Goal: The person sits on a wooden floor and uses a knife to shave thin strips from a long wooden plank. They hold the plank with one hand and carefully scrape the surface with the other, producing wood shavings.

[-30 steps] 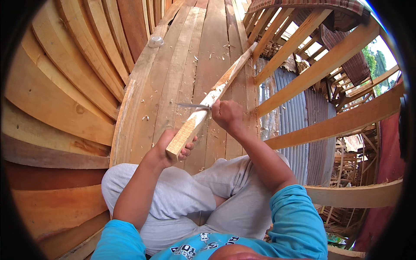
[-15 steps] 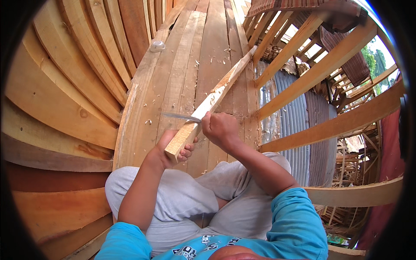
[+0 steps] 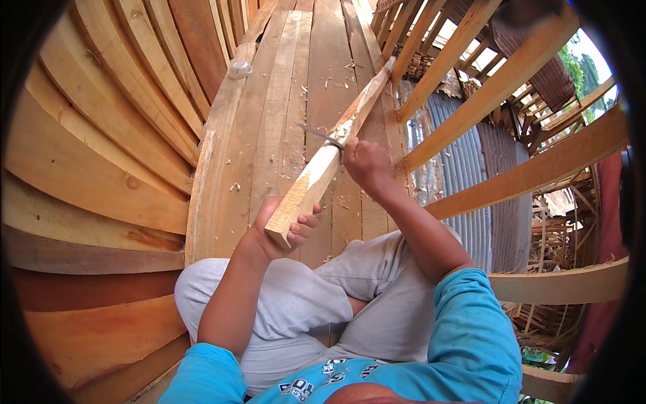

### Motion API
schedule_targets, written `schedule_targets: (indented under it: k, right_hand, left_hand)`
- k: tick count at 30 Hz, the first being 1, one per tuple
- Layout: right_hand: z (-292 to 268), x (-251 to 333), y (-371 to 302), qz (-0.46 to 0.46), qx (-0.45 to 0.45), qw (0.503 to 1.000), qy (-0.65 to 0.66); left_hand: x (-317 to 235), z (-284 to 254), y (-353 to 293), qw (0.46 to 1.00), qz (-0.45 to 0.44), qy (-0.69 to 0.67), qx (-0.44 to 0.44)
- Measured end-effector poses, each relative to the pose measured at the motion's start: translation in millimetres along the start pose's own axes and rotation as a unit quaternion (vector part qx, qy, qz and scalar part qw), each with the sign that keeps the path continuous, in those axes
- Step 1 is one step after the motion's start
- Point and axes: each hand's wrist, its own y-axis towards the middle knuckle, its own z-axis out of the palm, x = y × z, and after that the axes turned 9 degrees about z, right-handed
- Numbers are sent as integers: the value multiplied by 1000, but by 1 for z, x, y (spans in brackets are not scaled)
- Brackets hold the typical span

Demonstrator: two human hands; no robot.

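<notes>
A long squared wooden beam [image 3: 316, 170] slants from near my lap to the railing at the far right. Its near end is rough and yellowish; further up, a pale shaved patch shows. Around that near end my left hand [image 3: 282, 225] is wrapped, with fingers curled under the right side. My right hand [image 3: 367, 161] is a closed fist beside the beam's middle, gripping a knife whose handle is hidden in the fist. The thin knife blade [image 3: 320, 135] lies across the beam's upper face and sticks out to the left.
Wood shavings [image 3: 234, 187] are scattered over the plank floor [image 3: 269, 135]. A small clear container [image 3: 240, 69] sits at the far left. Plank walling [image 3: 101, 155] rises on the left; slatted railing [image 3: 494, 84] runs along the right, with corrugated metal sheets [image 3: 464, 188] below it.
My right hand and the knife have moved away from me along the beam. My left hand still holds the near end. The whole view has shifted slightly.
</notes>
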Motion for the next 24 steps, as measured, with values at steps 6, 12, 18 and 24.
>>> schedule_targets:
  k: [6, 12, 18, 24]
  right_hand:
    - [23, -36, 15, -21, -16, 1000, 4]
    - [-10, 25, -33, -65, 103, 992, -38]
    - [12, -55, 38, 37, -38, 998, -46]
    - [-13, 32, -39, -72, 118, 990, 3]
  left_hand:
    - [7, -2, 4, 989, 54, 131, -48]
    - [-10, -12, -3, 995, 21, 97, -27]
    - [12, 6, 0, 983, 60, 162, -69]
    - [-5, -10, -10, 978, 47, 194, -52]
